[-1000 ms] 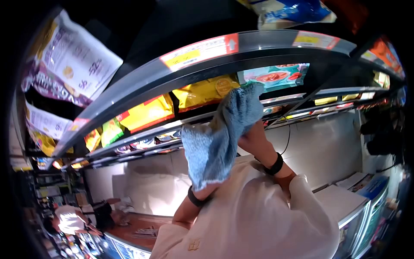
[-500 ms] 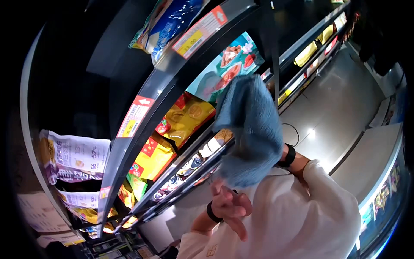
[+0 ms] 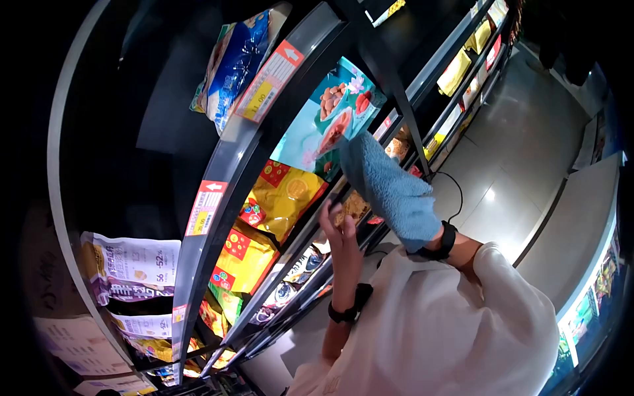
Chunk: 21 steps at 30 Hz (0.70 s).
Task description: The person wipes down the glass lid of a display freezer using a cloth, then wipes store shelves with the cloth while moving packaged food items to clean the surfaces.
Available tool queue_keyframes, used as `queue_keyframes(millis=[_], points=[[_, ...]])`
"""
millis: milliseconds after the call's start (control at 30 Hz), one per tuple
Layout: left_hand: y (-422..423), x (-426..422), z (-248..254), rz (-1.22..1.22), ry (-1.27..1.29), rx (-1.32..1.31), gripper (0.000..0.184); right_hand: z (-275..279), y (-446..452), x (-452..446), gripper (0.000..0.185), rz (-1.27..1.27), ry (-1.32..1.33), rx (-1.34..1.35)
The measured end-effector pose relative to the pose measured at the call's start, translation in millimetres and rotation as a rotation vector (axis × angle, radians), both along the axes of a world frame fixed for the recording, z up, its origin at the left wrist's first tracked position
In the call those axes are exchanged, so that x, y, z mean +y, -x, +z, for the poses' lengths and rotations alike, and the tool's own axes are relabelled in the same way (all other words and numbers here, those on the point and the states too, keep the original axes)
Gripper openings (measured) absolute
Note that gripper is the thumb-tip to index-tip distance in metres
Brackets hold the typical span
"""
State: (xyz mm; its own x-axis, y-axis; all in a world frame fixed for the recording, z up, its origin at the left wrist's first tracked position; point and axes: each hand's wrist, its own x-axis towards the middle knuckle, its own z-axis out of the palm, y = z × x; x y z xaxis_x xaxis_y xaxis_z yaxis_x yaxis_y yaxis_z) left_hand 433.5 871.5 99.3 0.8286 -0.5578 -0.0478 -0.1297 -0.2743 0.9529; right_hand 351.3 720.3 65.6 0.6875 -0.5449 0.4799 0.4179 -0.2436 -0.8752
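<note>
A blue fleecy cloth (image 3: 389,188) covers my right hand (image 3: 430,232); its fingers are hidden beneath the fabric, and only the part near the wrist shows. The cloth's far end reaches the lower edge of a teal package (image 3: 330,122) with food pictures, though I cannot tell if they touch. My left hand (image 3: 345,244) is raised beside the black shelf rail, fingers stretched and apart, holding nothing. Behind its fingertips are yellow-and-red snack bags (image 3: 284,198) on the shelf. Both wrists wear black bands.
A curved shelf edge (image 3: 241,142) carries red and yellow price tags. A blue bag (image 3: 241,63) lies on the upper shelf, and white-and-purple bags (image 3: 135,264) stand at the left. A dark cable (image 3: 460,198) loops above the tiled floor (image 3: 508,165). At the right is a white counter (image 3: 568,231).
The cloth, earlier hanging bunched above my left hand, now stretches toward the shelf over my right hand. My left hand has moved up beside the rail. The view has shifted slightly.
</note>
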Motion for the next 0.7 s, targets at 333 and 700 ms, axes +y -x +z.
queue_keyframes(millis=[333,700], points=[[-19.7,25.7,-39.9,-0.335,-0.064,0.38,0.048,-11.9,-6.9,25.4,0.065,0.061,0.289,0.07],[-13.7,75.8,58.0,0.029,0.116,-0.607,0.047,-3.8,-43.9,62.4,0.07,0.836,-0.739,0.077]])
